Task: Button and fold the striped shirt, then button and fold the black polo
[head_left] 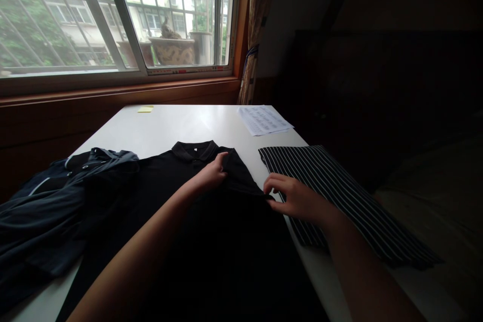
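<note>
A black polo shirt (181,221) lies flat on the white table (177,123), collar toward the window. My left hand (211,175) is closed, pinching the fabric at the shirt's right shoulder. My right hand (296,198) grips the end of the shirt's right sleeve at the table's right side, fingers curled on the cloth. A black garment with thin white stripes (339,196) lies folded just right of my right hand, reaching over the table's edge.
A dark navy shirt (49,211) lies crumpled on the table's left. A printed paper sheet (264,119) and a yellow sticky note (145,108) sit at the far edge. A window and curtain stand behind; dark furniture fills the right.
</note>
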The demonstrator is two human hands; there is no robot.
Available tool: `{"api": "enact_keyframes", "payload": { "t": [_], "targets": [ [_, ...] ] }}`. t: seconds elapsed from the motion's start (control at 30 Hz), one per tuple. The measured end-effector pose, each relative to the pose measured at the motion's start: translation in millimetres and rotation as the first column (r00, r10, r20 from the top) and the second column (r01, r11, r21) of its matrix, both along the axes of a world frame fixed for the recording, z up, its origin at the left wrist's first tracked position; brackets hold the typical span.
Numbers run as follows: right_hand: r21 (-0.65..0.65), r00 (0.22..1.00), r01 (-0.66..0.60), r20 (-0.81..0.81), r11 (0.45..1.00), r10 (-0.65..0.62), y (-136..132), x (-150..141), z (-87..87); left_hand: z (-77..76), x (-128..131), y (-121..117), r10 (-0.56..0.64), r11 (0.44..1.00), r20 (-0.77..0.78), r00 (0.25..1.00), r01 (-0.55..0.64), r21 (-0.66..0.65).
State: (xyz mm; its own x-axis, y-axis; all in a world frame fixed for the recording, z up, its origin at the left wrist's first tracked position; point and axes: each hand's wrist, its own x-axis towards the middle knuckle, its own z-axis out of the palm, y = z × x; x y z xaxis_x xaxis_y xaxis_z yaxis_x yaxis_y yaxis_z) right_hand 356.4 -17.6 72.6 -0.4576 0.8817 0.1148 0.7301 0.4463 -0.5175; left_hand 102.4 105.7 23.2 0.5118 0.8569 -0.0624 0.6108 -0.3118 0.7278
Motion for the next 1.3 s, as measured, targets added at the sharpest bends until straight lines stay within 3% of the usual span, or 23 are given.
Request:
{"api": "enact_keyframes", "payload": {
  "t": [0.2, 0.33, 0.6, 0.93, 1.3],
  "targets": [
    [-0.244, 0.996, -0.043, 0.061, 0.969, 0.060, -2, -10, -2.2, 8.2, -12, -3, -0.116, 0.981, -0.033, 0.993, 0.109, -0.158],
    [-0.324, 0.993, -0.064, 0.074, 0.944, 0.093, -1, -11, -7.5, 6.6, -10, -4, -0.047, 0.989, -0.023, 0.999, 0.043, -0.145],
    [-0.340, 0.997, -0.055, 0.040, 0.939, 0.073, 0, -10, -16.2, -9.8, 23, 23, 0.130, 0.991, 0.036, 0.991, -0.129, -0.022],
    [-0.319, 0.996, -0.077, 0.023, 0.944, 0.089, 1, -9, -17.0, -14.3, 59, 87, 0.164, 0.986, 0.022, 0.986, -0.163, -0.015],
    [-0.232, 0.990, -0.091, 0.082, 0.969, 0.113, 0, -11, -19.8, -35.9, 90, 96, 0.110, 0.965, 0.047, 0.993, -0.118, 0.234]
  ]
}}
